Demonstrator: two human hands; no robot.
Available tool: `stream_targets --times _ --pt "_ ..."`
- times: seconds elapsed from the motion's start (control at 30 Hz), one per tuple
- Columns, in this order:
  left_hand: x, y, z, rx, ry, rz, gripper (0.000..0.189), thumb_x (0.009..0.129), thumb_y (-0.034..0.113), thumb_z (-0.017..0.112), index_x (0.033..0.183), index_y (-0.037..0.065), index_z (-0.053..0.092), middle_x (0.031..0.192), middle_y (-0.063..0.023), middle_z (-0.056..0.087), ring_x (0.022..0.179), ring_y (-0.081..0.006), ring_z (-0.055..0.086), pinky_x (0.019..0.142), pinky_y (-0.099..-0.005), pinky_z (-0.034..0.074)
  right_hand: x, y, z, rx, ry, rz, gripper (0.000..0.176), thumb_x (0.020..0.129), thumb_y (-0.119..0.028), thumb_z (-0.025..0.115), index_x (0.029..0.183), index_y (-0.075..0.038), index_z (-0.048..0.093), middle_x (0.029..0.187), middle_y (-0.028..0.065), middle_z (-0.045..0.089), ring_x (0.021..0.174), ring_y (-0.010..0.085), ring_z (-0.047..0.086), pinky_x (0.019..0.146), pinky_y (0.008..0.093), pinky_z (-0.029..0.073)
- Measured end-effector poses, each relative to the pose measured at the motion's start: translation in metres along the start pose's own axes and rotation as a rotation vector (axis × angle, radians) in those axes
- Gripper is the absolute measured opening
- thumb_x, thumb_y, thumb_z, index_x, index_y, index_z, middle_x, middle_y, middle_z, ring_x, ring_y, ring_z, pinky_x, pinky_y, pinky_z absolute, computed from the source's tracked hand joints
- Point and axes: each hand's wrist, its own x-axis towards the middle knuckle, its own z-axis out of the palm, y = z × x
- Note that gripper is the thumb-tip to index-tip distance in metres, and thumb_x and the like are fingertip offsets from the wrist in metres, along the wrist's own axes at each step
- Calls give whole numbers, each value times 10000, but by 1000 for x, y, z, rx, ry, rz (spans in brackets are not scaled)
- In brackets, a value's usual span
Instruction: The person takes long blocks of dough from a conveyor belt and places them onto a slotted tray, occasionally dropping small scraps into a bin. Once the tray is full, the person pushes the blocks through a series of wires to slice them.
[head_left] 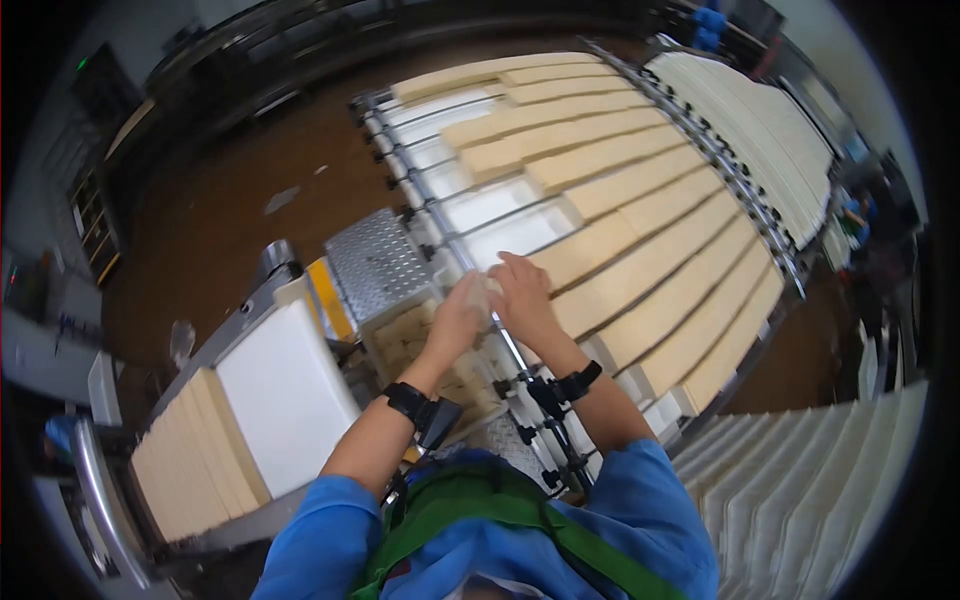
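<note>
My left hand (pixel 459 318) and my right hand (pixel 523 298) are close together above the metal guide rail (pixel 462 250). Between them is a small pale, whitish piece (pixel 484 292) whose kind I cannot make out. The fingers of both hands are curled in around it, partly hidden. Just past my right hand lie rows of long cream-coloured slabs (pixel 600 250) on a white conveyor (pixel 510 232). Below my left hand is a bin (pixel 487 412) with broken cream-coloured pieces inside.
At the left, upright cream slabs (pixel 195 460) stand beside a white board (pixel 287 370). A perforated metal plate (pixel 378 260) adjoins the bin. Another rail (pixel 700 140) borders the conveyor's far side. White corrugated sheets (pixel 800 490) fill the lower right. A person in blue (pixel 708 27) is far off.
</note>
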Motion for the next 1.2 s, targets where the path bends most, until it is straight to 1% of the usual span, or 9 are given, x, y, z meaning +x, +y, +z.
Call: stream_targets --times 0.2,0.23,0.33,0.57,0.63,0.7,0.8,1.07,1.2 --pt "-54 -41 -62 264 321 70 500 752 -29 446 1248 38 468 1194 -212 505 1063 -342 523 938 -349 398 6 -12 7 -190 -5 -119 247 734 -75 578 933 -133 711 1300 170 476 1073 321 501 844 428 371" --pt "-69 -47 -75 336 387 68 489 756 -27 452 1239 39 474 1194 -205 498 1044 -342 527 929 -348 405 4 -2 17 -202 -130 -86 452 587 -30 638 1008 -180 699 1405 130 360 1167 305 435 930 423 345" --pt "-122 -65 -118 214 556 -183 451 787 13 494 1237 43 475 1189 -166 501 1041 -295 537 902 -353 431 7 -12 19 -78 -3 -118 257 628 -27 620 858 -78 722 1332 226 432 1101 354 498 888 420 384" --pt "-262 -126 -213 473 1031 -262 423 774 51 563 1190 15 496 1155 -177 511 1070 -308 491 950 -388 383 -2 -17 17 -387 -33 14 222 702 -196 692 923 -179 712 1360 145 420 1136 319 477 889 457 379" --pt "-304 -128 -237 702 1150 -373 497 749 107 618 1212 -1 472 1179 -212 482 1121 -360 437 986 -424 340 -1 -10 28 -423 -125 156 224 716 -170 660 936 -169 701 1352 130 427 1155 326 463 911 457 377" --pt "-332 -111 -246 1063 1271 -748 640 725 195 676 1270 0 402 1226 -261 417 1142 -425 389 986 -465 322 6 -27 36 -468 -145 181 221 721 -146 640 935 -164 694 1341 132 436 1158 330 459 920 461 375" --pt "-366 -105 -265 946 1305 -1064 761 708 267 708 1317 14 328 1229 -292 372 1121 -460 375 946 -482 351 18 -59 46 -357 -66 -66 236 711 -101 607 934 -137 677 1297 185 462 1145 353 465 919 475 377" --pt "-382 -110 -299 920 898 -1057 802 744 367 694 1317 -28 294 1171 -246 410 946 -413 495 781 -454 459 5 -245 223 75 -490 -255 493 747 -297 650 1164 -49 563 1300 209 452 1231 356 373 1042 472 257" --pt "-384 -109 -300 1074 795 -1026 809 750 419 663 1278 -88 319 1095 -207 458 848 -353 544 670 -396 497 -2 -383 282 54 -657 -252 703 824 -434 561 1365 -38 349 1430 208 277 1305 370 270 1046 491 253"
